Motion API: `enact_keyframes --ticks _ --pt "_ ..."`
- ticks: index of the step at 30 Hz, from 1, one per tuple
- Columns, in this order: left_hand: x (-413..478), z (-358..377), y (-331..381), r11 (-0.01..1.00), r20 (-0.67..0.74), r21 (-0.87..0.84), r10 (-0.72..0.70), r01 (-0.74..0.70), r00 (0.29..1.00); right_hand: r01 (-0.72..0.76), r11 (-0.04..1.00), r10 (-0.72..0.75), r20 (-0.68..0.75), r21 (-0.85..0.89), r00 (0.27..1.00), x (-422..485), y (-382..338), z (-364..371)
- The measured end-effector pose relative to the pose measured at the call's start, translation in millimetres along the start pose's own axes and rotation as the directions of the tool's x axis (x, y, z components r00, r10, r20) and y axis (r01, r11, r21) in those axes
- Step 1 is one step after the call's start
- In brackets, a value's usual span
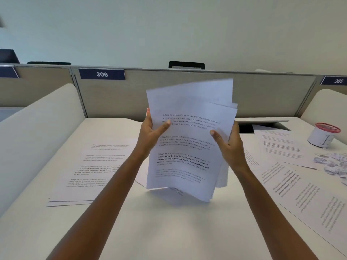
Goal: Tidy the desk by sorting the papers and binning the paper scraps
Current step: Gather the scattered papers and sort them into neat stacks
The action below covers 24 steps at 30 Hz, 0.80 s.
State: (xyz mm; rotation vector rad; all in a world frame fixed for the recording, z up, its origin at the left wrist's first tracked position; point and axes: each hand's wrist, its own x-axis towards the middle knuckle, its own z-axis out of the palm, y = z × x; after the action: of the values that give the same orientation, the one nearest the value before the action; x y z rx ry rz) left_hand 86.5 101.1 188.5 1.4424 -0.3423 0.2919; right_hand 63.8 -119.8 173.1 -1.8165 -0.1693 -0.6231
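Left hand and right hand grip sheaf of white printed paper sheets by side edges, upright above mid white table. Light, floppy (sheets likely slip apart); pinch both edges.

Backed by a pale bare wall; fenced behind the desk by a beige partition with navy plates 306 and 305; flanked by curved white dividers.

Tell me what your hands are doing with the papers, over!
Left hand and right hand both grip the paper stack, upright over the desk. Loose sheets lie either side. Paper scraps far right, not binned. Nothing blocking.
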Motion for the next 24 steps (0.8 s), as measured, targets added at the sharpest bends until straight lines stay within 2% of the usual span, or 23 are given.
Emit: enact_keyframes --ticks 2,7,11,13,17,24 --pt "-4.6 0.9 -7.8 0.999 -0.005 0.020 -0.039 0.039 0.999 -0.040 0.999 0.040 0.034 0.004 0.999 -5.7 7.2 2.5" --pt "-25.7 -2.2 -39.3 0.975 -0.011 0.070 -0.212 0.213 0.977 -0.192 0.980 0.191 0.019 0.051 0.981 -29.8 39.5 6.4" --pt "-47.1 -6.5 -70.3 0.905 -0.031 0.031 -0.423 0.424 0.906 -0.306 0.952 0.305 0.084 0.000 0.949 -54.0 62.0 9.6" --pt "-57.3 -5.8 -83.9 0.867 -0.008 0.072 -0.494 0.493 0.870 -0.353 0.934 0.358 0.131 -0.060 0.925 -63.8 71.1 12.3" --pt "-71.1 -0.1 -102.1 0.831 -0.026 0.157 -0.536 0.533 0.844 -0.391 0.892 0.433 0.179 -0.227 0.884 -77.1 82.8 18.2" --pt "-73.0 -5.4 -112.4 0.807 -0.146 0.100 -0.567 0.582 0.811 -0.459 0.846 0.496 0.080 -0.272 0.865 -72.4 88.1 14.0"
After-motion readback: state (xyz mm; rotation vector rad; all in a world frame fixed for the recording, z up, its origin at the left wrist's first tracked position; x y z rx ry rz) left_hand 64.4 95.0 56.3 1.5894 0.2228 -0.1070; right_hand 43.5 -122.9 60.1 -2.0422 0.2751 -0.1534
